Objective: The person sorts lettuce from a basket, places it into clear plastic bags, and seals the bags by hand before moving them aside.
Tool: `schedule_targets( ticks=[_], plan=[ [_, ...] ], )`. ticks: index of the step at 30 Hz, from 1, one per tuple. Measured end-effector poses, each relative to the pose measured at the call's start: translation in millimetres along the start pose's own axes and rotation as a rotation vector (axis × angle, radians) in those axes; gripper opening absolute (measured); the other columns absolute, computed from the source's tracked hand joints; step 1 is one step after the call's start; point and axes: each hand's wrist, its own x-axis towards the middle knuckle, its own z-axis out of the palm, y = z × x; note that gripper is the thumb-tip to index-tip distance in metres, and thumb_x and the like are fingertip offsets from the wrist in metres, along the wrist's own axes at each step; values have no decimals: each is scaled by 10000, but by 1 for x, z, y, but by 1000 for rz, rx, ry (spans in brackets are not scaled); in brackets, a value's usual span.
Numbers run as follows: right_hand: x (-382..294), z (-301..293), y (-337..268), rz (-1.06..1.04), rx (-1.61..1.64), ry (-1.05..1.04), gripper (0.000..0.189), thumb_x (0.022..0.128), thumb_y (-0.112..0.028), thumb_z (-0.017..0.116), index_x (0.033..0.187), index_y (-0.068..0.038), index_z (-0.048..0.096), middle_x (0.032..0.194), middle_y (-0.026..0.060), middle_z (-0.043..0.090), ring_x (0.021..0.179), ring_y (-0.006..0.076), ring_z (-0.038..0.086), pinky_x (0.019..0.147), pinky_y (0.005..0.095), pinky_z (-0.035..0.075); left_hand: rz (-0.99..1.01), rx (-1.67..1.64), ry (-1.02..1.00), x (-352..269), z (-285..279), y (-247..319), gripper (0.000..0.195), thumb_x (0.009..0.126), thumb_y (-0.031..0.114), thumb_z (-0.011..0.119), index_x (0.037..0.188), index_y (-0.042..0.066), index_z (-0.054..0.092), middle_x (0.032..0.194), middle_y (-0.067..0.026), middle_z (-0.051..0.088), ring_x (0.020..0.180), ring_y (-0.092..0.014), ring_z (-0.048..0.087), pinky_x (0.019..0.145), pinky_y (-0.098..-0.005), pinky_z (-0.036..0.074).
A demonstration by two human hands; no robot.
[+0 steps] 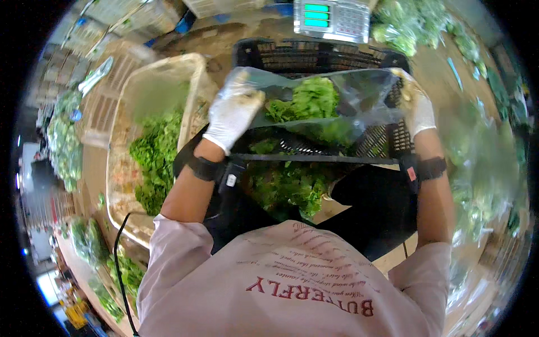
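Both my hands wear white gloves with yellowish stained fingers. A clear plastic bag (370, 97) is stretched between them, my left hand (236, 111) gripping one side and my right hand (414, 101) the other. Leafy green lettuce (316, 99) shows within or behind the film; which, I cannot tell. Beneath the bag stands a black plastic crate (311, 57) with slatted walls. More leafy greens (290, 185) lie below the crate's near edge, by my legs.
At left is a pale, stained plastic tub (116, 168) holding leafy greens (158, 160). A digital scale (332, 21) stands beyond the crate. Bagged vegetables lie at the far right (408, 25), along the right side (480, 160) and at far left (65, 139). A black cable (118, 261) runs near my left side.
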Motion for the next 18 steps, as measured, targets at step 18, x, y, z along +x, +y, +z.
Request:
schedule_targets(
  ticks=[18],
  plan=[
    [-33,43,2,121,-787,-339,610,752,27,544,1333,-116,425,855,57,572,653,103,492,625,205,412,-374,-636,36,-95,-177,-174,333,874,122,544,1193,30,520,1076,-127,609,989,-164,573,881,-268,438]
  ],
)
